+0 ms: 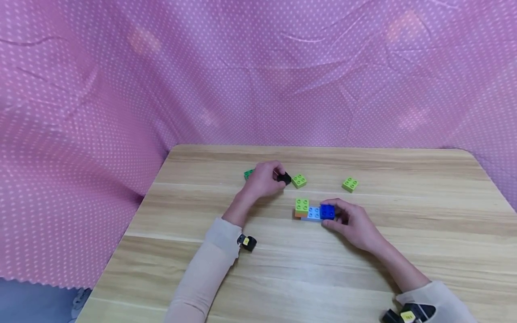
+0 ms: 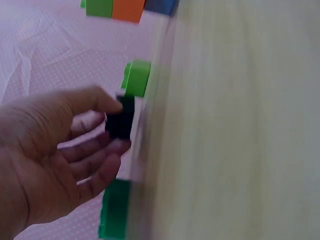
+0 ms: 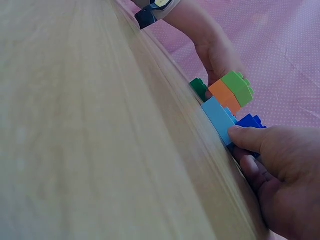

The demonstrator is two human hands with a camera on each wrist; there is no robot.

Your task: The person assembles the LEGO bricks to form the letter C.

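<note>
My left hand (image 1: 263, 180) pinches a black toy brick (image 1: 285, 178) between thumb and fingers at the back of the table. In the left wrist view the black brick (image 2: 120, 120) stands near a lime brick (image 2: 138, 78) and a green brick (image 2: 116, 209). My right hand (image 1: 355, 224) holds the right end of a joined group of bricks. That group has a light blue brick (image 1: 313, 212) in the middle, a dark blue brick (image 1: 327, 211) on its right, and a lime brick (image 1: 301, 205) over an orange brick (image 3: 224, 96) on its left.
Another lime brick (image 1: 349, 184) lies apart at the back right. The wooden table (image 1: 282, 269) ends at a pink dotted cloth (image 1: 258, 89) hanging behind it. A green brick (image 1: 248, 174) is partly hidden behind my left hand.
</note>
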